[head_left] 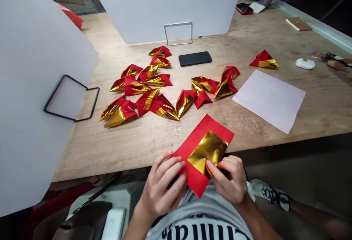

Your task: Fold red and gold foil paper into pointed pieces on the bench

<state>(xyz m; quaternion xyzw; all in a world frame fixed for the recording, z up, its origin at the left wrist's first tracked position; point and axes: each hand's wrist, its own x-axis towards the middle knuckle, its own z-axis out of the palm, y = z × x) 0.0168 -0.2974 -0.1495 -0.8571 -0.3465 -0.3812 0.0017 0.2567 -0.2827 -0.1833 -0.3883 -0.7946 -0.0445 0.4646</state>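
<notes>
A red paper with a gold foil rectangle on it is held over the table's front edge, above my lap. My left hand grips its left side, fingers curled over the red border and thumb hidden. My right hand pinches the lower right side, where the foil and paper bulge into a small crease near the fingertips. Beyond the paper, several folded red-and-gold paper pieces lie in a loose curved row. Another folded piece sits apart at the right.
A white paper square lies right of the hands. A black phone, a white earbud case and keys are farther back. White panels on wire stands border the wooden table at the left and back.
</notes>
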